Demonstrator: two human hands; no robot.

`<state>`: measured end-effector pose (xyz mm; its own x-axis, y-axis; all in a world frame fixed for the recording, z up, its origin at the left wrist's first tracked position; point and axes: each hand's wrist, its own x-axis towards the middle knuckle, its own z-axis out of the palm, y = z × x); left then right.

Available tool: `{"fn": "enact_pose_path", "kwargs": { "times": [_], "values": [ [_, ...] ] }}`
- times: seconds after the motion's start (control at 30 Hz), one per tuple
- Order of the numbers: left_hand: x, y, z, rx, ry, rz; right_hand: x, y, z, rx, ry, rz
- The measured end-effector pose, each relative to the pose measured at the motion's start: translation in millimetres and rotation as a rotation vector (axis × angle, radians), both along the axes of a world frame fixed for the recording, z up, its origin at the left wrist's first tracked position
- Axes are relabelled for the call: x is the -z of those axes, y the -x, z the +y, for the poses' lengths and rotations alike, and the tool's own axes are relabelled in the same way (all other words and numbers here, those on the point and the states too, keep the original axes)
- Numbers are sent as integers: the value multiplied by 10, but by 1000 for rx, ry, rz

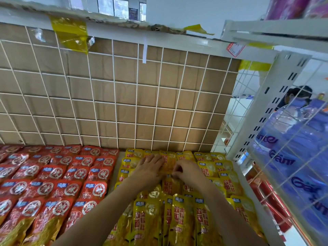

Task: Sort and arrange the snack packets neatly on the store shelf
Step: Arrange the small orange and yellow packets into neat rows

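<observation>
Yellow snack packets (pixel 179 217) lie in overlapping rows on the right half of the shelf. Red snack packets (pixel 53 176) fill the left half in tidy rows. My left hand (pixel 149 167) lies flat with straight fingers on the yellow packets near the back of the shelf. Beside it, my right hand (pixel 186 170) has curled fingers and pinches the top edge of one yellow packet (pixel 169 166) between the two hands. Both forearms reach in from the bottom of the view.
A white wire grid over brown cardboard (pixel 115 96) forms the shelf's back wall. A white slotted upright (pixel 262 110) and wire side panel bound the right side, with blue packaged goods (pixel 298 157) behind it. A person (pixel 296 96) stands beyond the grid.
</observation>
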<state>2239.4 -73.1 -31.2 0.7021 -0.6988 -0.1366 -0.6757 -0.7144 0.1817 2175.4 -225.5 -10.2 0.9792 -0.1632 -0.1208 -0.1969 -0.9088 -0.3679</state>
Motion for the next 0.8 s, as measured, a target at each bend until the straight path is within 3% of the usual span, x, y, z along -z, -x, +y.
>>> {"fn": "enact_pose_path", "kwargs": {
  "times": [0.17,0.8],
  "values": [
    [78,2,-2,-33,57,-3,12,-66,-79,83,-83,-97],
    [102,-19,70,-117,85,2,66,-495,-79,86,-124,-85]
  ]
}}
